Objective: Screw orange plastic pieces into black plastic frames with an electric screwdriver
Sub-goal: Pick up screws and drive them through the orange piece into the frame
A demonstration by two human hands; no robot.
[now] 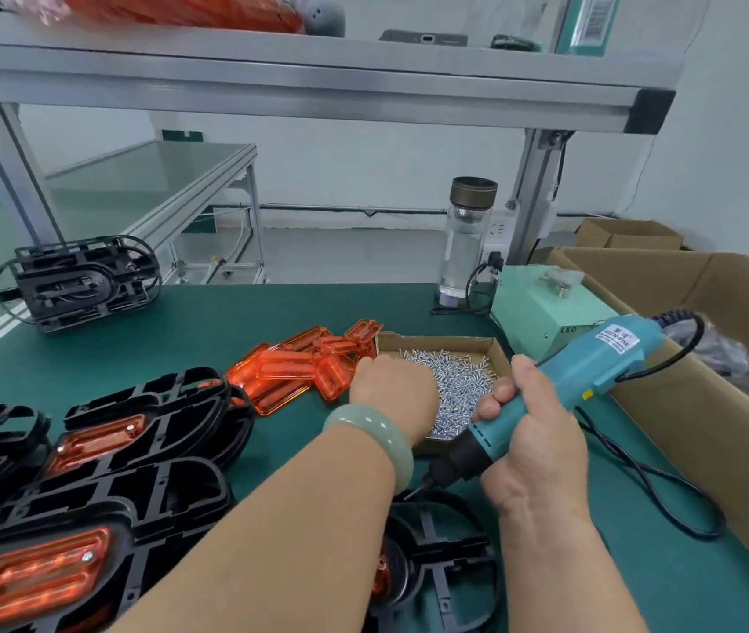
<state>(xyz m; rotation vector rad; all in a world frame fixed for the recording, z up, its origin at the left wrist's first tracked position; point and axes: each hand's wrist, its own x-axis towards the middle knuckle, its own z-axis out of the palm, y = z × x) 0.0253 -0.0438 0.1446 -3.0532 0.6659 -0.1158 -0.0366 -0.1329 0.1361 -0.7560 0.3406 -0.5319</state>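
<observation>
Toward the right edge of the surface, our left grip (393,390) dips into the cardboard tray (436,341) of shiny screws (461,381), fingertips buried, so we cannot tell whether it pinches one. Our right grip (535,434) wraps the teal electric screwdriver (592,367), bit angled over the ribbed black frame (448,557) at the near edge. We should lift one screw and drive it squarely. Glossy translucent orange pieces (292,370) lie beside the tray.

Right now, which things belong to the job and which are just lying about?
Job: screwdriver in right hand; screws, left hand among them; orange pieces; black frames.
Lying about: bottle; cardboard box.
</observation>
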